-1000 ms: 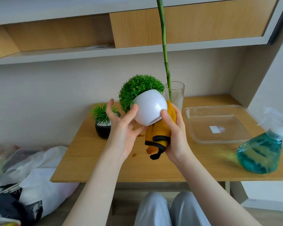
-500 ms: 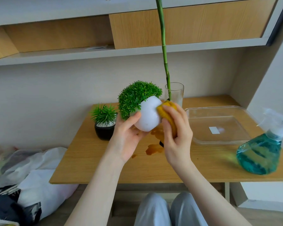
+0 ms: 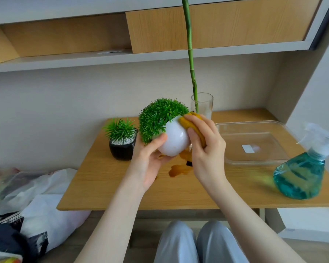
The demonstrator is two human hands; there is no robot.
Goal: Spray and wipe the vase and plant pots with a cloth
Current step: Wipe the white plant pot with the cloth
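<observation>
My left hand (image 3: 150, 162) holds a round white pot (image 3: 174, 141) with a bushy green plant, tilted to the left above the wooden table (image 3: 106, 186). My right hand (image 3: 205, 147) presses a yellow cloth (image 3: 193, 123) against the pot's upper right side near the rim. A small black pot (image 3: 122, 149) with a spiky green plant stands on the table to the left. Behind my hands stands a clear glass vase (image 3: 204, 106) holding a tall green stalk. The teal spray bottle (image 3: 302, 171) sits at the table's right front.
A clear plastic tray (image 3: 254, 143) lies on the table's right side. Wet patches (image 3: 179, 170) darken the wood under my hands. Bags (image 3: 36, 205) are piled on the floor at the left. Shelves hang above on the wall.
The cloth moved from under the pot's right side up to its upper rim. The pot tilted further left and my left hand shifted under it.
</observation>
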